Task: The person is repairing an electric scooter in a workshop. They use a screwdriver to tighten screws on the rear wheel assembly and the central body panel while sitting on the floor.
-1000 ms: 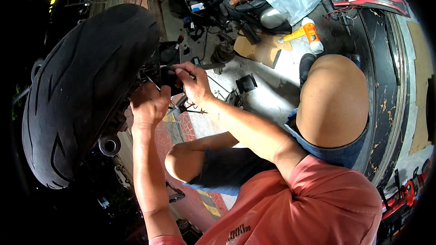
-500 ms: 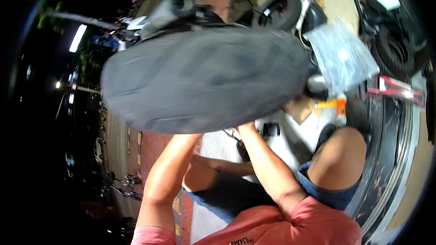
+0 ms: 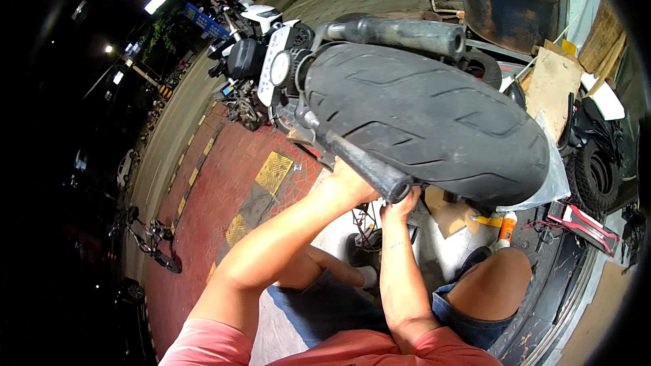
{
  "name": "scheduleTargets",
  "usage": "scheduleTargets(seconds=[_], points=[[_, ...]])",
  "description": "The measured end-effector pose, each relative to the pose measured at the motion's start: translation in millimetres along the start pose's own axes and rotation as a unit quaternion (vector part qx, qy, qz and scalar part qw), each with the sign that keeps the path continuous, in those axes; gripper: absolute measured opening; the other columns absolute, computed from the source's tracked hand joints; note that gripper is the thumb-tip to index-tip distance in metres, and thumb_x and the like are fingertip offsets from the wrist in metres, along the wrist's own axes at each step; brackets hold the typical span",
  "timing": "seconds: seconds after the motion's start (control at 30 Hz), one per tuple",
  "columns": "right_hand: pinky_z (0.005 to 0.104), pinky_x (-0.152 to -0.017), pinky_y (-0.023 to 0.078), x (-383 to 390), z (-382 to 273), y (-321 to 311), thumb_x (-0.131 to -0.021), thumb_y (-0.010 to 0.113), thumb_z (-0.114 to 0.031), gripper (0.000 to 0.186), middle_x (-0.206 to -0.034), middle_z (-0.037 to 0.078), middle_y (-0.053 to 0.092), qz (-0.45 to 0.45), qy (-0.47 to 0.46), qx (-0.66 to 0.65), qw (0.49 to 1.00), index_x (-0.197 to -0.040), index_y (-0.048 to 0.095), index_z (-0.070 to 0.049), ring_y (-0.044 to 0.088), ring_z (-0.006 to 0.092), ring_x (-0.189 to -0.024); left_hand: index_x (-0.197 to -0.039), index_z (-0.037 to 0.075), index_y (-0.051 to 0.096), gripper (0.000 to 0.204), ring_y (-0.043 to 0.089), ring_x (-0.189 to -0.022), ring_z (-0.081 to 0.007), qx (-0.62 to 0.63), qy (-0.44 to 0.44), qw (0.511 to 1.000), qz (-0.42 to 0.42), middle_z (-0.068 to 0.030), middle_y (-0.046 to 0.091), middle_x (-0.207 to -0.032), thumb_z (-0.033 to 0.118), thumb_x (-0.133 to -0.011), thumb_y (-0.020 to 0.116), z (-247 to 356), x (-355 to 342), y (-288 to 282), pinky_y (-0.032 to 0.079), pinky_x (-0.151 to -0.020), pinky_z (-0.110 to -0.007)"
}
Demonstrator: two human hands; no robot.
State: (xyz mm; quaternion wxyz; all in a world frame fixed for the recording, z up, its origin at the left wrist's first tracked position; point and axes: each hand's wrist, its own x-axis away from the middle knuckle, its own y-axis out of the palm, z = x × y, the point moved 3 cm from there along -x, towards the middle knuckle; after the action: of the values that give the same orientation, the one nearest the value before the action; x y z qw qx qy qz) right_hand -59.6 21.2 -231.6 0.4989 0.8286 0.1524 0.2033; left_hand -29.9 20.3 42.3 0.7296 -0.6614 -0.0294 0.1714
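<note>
A large black motorcycle tyre with grooved tread fills the upper middle, tilted down to the right. Two grey metal tubes flank it: the far tube along its back side, the near tube along its front. My left hand is at the near tube's underside, its fingers hidden behind the tube. Just below the tube's open end, my right hand is closed, its fingers curled up beside the tyre. What it grips is hidden.
Beneath my hands lie dark cables and a piece of cardboard. An orange-and-white bottle stands by my right knee. At right are a red-and-black box and spare tyres. Parked white motorcycles stand at upper left.
The tyre has gone from lying level across the view to tilting down rightward, and sits further right. The near tube now shows beside my hands. The view itself has shifted and become sharper.
</note>
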Motion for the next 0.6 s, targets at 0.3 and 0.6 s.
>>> scheduleTargets(seconds=[0.3,0.6], points=[[0.0449,-0.102,0.054,19,-42,63,-0.097,0.057,-0.032,0.055,-0.136,0.020,0.062,0.069,0.063,-0.114,0.989,-0.137,0.057,0.006,0.065,0.0342,-0.119,-0.141,0.016,0.065,0.057,0.053,-0.140,-0.0362,-0.086,-0.023,0.993,-0.073,-0.0120,0.061,-0.148,0.045,-0.094,0.055,-11,-8,20,0.038,-0.118,-0.052],[0.0485,-0.124,0.033,10,-41,88,-0.100,0.054,-0.055,0.073,-0.155,0.016,0.052,-0.086,0.035,-0.204,0.974,-0.151,0.049,-0.002,0.048,0.0329,-0.142,-0.141,0.019,0.066,0.051,0.050,-0.144,-0.0302,-0.122,-0.064,0.982,-0.127,-0.0079,0.060,-0.150,0.037,-0.095,0.052,-17,-2,27,0.034,-0.121,-0.048]])
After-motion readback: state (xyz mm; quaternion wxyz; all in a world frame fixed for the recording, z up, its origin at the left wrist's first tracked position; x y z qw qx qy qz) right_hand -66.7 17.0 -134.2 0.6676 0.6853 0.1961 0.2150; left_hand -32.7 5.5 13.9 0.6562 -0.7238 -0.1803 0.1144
